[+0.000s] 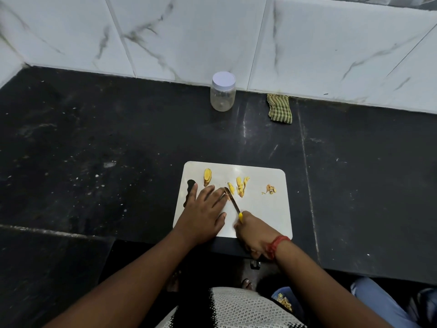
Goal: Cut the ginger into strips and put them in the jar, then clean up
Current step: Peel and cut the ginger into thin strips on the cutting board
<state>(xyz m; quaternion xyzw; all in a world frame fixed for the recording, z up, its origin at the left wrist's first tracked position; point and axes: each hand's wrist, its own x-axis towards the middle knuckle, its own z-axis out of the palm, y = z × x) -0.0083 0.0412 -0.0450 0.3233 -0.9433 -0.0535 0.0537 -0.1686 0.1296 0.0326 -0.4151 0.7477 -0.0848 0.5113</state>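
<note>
A white cutting board (264,214) lies on the black counter. On it are a ginger slice (207,176) at the far left, cut ginger strips (240,185) in the middle and peel scraps (270,189) to the right. My left hand (203,213) presses flat on the board, its fingertips on a ginger piece that is mostly hidden. My right hand (254,233) grips the yellow handle of a knife (233,201); the blade tip meets my left fingertips. A clear jar (223,92) with a white lid on stands at the wall.
A folded green checked cloth (280,108) lies right of the jar against the tiled wall. The counter's front edge runs just under the board. A blue bin (283,300) with scraps sits below on the floor, next to a person's leg at the lower right.
</note>
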